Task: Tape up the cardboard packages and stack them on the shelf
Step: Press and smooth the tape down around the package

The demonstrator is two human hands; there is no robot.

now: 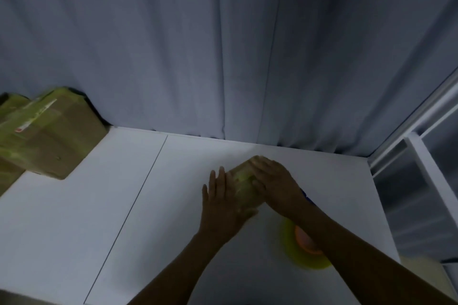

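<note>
Both hands (247,193) press small package (241,185).

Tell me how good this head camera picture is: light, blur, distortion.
Head view: dim and bluish overall, no glare. Motion blur smears the small package and both hands, left hand and right hand; the yellow tape roll under the right forearm is blurred too. The stacked boxes at left look soft. Wide-angle bending curves the shelf post at right.
</note>
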